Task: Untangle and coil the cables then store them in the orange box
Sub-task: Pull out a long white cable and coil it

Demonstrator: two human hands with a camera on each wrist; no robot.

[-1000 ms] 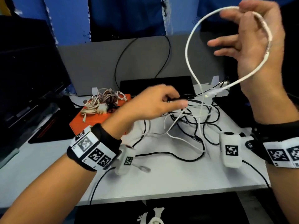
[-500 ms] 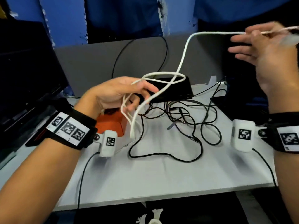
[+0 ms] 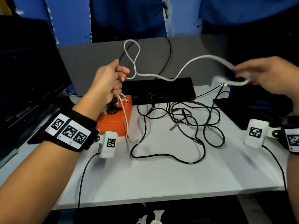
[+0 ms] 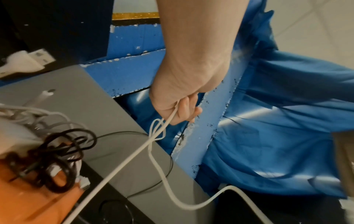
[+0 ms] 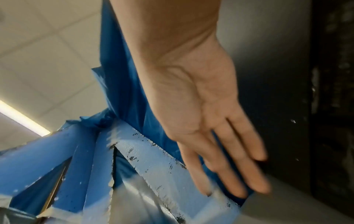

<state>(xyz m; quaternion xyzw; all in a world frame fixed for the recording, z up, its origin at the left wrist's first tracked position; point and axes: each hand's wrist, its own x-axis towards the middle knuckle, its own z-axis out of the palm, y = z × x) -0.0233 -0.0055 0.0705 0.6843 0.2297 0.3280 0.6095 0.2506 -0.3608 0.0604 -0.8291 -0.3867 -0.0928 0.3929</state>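
Note:
My left hand is raised over the orange box and grips a white cable in a fist. The cable makes a small loop above that hand, then arcs right to my right hand. There it lies blurred around straight fingers; the thumb is hidden. Another stretch hangs from the left hand down to the table. The box holds coiled cables, among them a black coil. A tangle of black cables lies on the white table.
A flat black device sits behind the tangle before a grey panel. A dark monitor stands at the left and a black item at the right. A white USB plug shows in the left wrist view.
My left hand rose from the table and closed on the white cable, lifting it off the black tangle. My right hand came down and outward, and the big loop flattened into an arc.

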